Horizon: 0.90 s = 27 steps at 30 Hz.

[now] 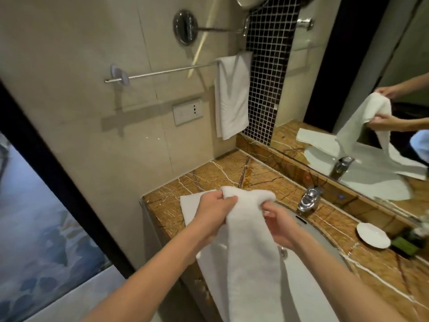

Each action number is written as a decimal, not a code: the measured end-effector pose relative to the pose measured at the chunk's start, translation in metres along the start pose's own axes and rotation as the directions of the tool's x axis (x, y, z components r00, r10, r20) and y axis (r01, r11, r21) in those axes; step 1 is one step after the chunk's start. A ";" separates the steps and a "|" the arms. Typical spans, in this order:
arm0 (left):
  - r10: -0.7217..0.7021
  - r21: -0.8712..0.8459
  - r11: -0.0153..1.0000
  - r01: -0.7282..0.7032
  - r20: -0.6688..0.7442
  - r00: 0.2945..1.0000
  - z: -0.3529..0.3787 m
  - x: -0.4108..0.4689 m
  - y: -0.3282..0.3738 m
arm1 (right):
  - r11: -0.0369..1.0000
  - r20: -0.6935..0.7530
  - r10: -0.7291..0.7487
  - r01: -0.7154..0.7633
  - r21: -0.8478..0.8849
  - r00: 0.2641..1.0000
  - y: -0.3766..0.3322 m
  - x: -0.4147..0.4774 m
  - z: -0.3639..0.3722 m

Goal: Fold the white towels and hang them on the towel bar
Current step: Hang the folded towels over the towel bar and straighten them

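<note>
Close in, at the bottom centre of the frame, two bare forearms reach up toward the middle. The left hand (216, 214) has its fingers curled tight round the bunched top edge of a white towel (250, 252). The right hand (282, 225), just beside it, pinches the same edge from the other side. The towel hangs from both hands in a long narrow strip, down over the front of the white sink (311, 273) to the bottom edge of the frame. Behind the left hand a second towel (191, 205) lies flat on the brown marble counter (220, 173), partly hidden by the hand and the held towel. Right of centre a chrome faucet (310, 198) stands at the back of the sink. Further right, a small white dish (372, 234) rests on the counter near a dark green item (405, 245) that is too blurred to name. Beyond the counter, at upper centre, a folded towel (232, 96) hangs over the right end of the towel bar (162, 72), next to a strip of dark mosaic tile (269, 66). A wall socket (187, 111) sits below the bar and a round chrome mirror (185, 26) above it. The large mirror (348, 66) fills the upper right.
</note>
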<state>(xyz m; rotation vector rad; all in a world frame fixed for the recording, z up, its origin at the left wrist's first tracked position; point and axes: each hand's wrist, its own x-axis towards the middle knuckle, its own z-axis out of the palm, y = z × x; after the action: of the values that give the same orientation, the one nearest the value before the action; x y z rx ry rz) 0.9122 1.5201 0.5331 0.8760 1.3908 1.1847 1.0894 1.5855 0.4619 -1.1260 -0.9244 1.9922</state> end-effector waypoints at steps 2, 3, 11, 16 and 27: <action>0.029 0.023 0.999 -0.028 -0.012 1.000 -0.009 -0.002 0.024 | 0.992 0.028 -0.120 0.121 -0.038 0.992 -0.025 -0.005 0.010; 0.044 0.040 0.998 -0.044 -0.016 0.999 -0.013 -0.002 0.036 | 0.983 0.015 -0.172 0.172 -0.067 0.985 -0.038 -0.008 0.015; 0.131 0.142 0.983 -0.114 -0.115 0.985 -0.045 0.010 0.109 | 0.754 -0.162 -0.582 0.454 -0.475 0.797 -0.119 -0.028 0.057; 0.227 0.194 0.962 -0.194 -0.164 0.960 -0.064 0.014 0.144 | 0.584 -0.013 -0.721 0.598 -0.549 0.693 -0.155 -0.040 0.081; 0.446 0.189 0.893 -0.408 -0.255 0.858 -0.098 -0.001 0.222 | 0.222 0.256 -0.829 0.713 -0.664 0.497 -0.237 -0.055 0.144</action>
<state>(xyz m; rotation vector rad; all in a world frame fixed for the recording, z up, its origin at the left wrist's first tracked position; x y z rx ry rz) 0.7943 1.5538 0.7430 1.1828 1.5703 1.6309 1.0306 1.6309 0.7352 -0.8303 -1.8175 0.6344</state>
